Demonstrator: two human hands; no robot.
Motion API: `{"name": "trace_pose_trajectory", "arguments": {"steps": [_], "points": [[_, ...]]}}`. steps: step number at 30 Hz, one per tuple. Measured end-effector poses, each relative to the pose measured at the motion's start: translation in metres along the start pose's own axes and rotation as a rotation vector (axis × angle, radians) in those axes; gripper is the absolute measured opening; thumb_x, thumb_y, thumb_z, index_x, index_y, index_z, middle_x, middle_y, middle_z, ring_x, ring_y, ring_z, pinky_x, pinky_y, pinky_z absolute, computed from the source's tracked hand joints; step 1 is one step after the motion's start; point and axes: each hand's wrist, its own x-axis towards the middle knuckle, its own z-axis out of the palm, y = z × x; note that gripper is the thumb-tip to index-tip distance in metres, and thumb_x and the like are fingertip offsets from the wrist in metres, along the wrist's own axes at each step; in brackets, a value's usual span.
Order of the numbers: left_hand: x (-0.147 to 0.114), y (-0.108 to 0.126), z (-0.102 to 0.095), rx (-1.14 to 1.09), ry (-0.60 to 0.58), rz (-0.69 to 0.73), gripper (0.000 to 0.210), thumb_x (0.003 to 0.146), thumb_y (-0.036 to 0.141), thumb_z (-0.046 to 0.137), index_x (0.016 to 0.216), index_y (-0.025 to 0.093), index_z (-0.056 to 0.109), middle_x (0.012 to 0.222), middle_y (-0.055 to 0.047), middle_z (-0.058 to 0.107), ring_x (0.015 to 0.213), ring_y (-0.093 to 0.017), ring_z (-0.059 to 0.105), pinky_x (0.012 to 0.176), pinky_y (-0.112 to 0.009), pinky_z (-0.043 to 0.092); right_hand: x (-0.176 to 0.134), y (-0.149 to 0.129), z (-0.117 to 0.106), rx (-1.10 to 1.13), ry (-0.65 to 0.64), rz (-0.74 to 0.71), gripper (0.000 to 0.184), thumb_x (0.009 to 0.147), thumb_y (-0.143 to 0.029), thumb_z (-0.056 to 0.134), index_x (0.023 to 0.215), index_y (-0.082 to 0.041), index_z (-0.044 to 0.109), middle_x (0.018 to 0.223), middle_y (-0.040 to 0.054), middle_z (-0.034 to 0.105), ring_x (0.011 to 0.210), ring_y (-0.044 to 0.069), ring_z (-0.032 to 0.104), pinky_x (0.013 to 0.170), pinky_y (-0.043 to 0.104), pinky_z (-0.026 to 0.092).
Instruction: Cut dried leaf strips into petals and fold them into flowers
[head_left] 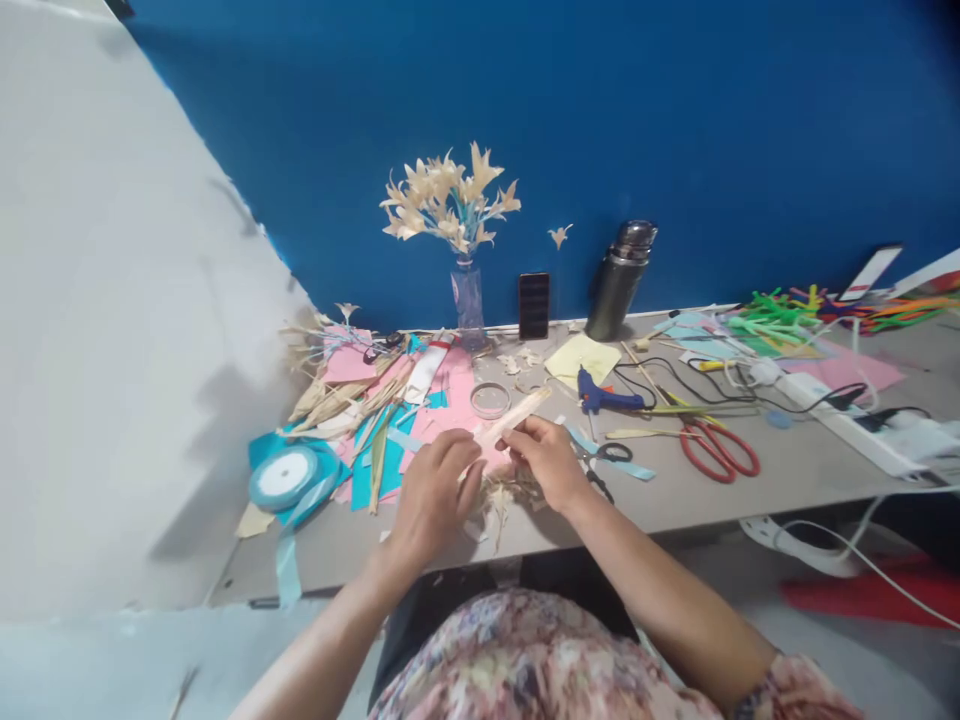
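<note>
Head view has you right in the middle of working a long pale leaf strip (510, 418), probably dried palm or corn husk, going by the look of it. Your left hand (433, 492) has its grip pinched on the near end of the strip, and your right hand (550, 460) is closed around it just beside that, so both hands are busy on the same piece. The strip slants up and away to the far right, over the pink paper (457, 395) on the tabletop (787, 465). A little pile of husk scraps (504, 492) sits just under your hands at the near edge.

My read is you're at the folding or splitting stage of one strip. Next move calls for a steady pinch with the left while the right does the fine work, since this stuff looks like it tears easily.

Glue gun (604, 396) is just past your right hand, red scissors (718, 448) further right, ribbon spool (285, 478) off to the left. Vase of finished flowers (454, 215) stands at the far wall.
</note>
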Motion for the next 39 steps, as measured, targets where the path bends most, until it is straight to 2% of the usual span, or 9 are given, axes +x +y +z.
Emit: {"name": "trace_pose_trajectory", "arguments": {"steps": [2,4,7,10,16,21,26,34,39], "points": [[0.005,0.003,-0.006,-0.292,-0.064,-0.219,0.026,0.088,0.035,0.061,0.108,0.017,0.061,0.108,-0.011,0.068,0.091,-0.022,0.066,0.078,-0.034,0.051,-0.007,-0.003,-0.005,-0.042,-0.013,-0.035,0.021,0.077,-0.035,0.071,0.068,-0.016,0.067,0.055,-0.0031,0.056,0.048,0.009,0.045,0.045,0.021,0.035],[0.014,0.007,-0.009,-0.564,-0.210,-0.411,0.030,0.084,0.041,0.064,0.100,0.015,0.063,0.092,-0.007,0.069,0.077,-0.018,0.065,0.069,-0.030,0.051,-0.013,-0.005,-0.010,-0.092,-0.045,-0.069,0.023,0.078,-0.035,0.070,0.066,-0.016,0.067,0.053,-0.0037,0.055,0.048,0.009,0.045,0.046,0.021,0.033],[0.029,0.014,-0.006,-0.805,-0.395,-0.526,0.028,0.077,0.042,0.072,0.077,0.015,0.063,0.063,0.000,0.061,0.057,-0.012,0.056,0.055,-0.024,0.042,-0.016,-0.009,-0.018,-0.136,-0.079,-0.109,0.023,0.076,-0.037,0.072,0.067,-0.016,0.066,0.053,-0.0039,0.054,0.049,0.009,0.045,0.047,0.022,0.032],[0.041,0.020,0.006,-0.929,-0.404,-0.591,0.031,0.071,0.040,0.078,0.069,0.015,0.060,0.057,0.002,0.059,0.048,-0.008,0.048,0.048,-0.021,0.035,-0.011,-0.015,-0.027,-0.046,-0.092,-0.084,0.029,0.072,-0.044,0.076,0.071,-0.017,0.064,0.054,-0.0040,0.054,0.049,0.010,0.044,0.046,0.022,0.030],[0.061,0.019,0.030,-1.165,-0.419,-0.786,0.036,0.059,0.041,0.086,0.067,0.015,0.062,0.056,0.003,0.056,0.047,-0.011,0.053,0.048,-0.024,0.042,0.021,-0.022,-0.045,-0.004,-0.115,-0.035,0.034,0.068,-0.046,0.077,0.063,-0.017,0.059,0.051,-0.0042,0.052,0.046,0.008,0.040,0.045,0.022,0.027],[0.081,0.006,0.041,-1.192,-0.376,-0.787,0.032,0.060,0.037,0.086,0.070,0.013,0.066,0.063,0.000,0.062,0.056,-0.011,0.057,0.057,-0.024,0.044,0.051,-0.018,-0.047,-0.077,-0.174,0.020,0.027,0.071,-0.038,0.073,0.062,-0.018,0.058,0.049,-0.0043,0.053,0.044,0.008,0.040,0.044,0.022,0.025],[0.096,-0.008,0.048,-1.192,-0.287,-0.759,0.029,0.063,0.031,0.085,0.065,0.014,0.061,0.059,0.004,0.056,0.054,-0.008,0.051,0.054,-0.020,0.037,0.073,-0.021,-0.038,-0.216,-0.212,-0.022,0.015,0.071,-0.030,0.065,0.064,-0.017,0.060,0.052,-0.0039,0.054,0.048,0.010,0.044,0.046,0.022,0.028],[0.088,-0.025,0.060,-1.249,-0.306,-0.757,0.033,0.064,0.034,0.085,0.068,0.015,0.059,0.054,0.006,0.050,0.049,-0.006,0.042,0.052,-0.021,0.033,0.079,-0.014,-0.034,-0.410,-0.199,-0.087,0.011,0.069,-0.024,0.056,0.060,-0.018,0.054,0.054,-0.0040,0.050,0.051,0.011,0.043,0.050,0.024,0.030],[0.081,-0.023,0.066,-1.010,-0.202,-0.646,0.030,0.072,0.035,0.079,0.065,0.015,0.059,0.055,0.002,0.054,0.051,-0.010,0.047,0.053,-0.023,0.035,0.074,-0.007,-0.029,-0.682,-0.039,-0.231,0.012,0.069,-0.023,0.058,0.061,-0.020,0.050,0.057,-0.0037,0.048,0.056,0.013,0.039,0.055,0.027,0.023]]}}
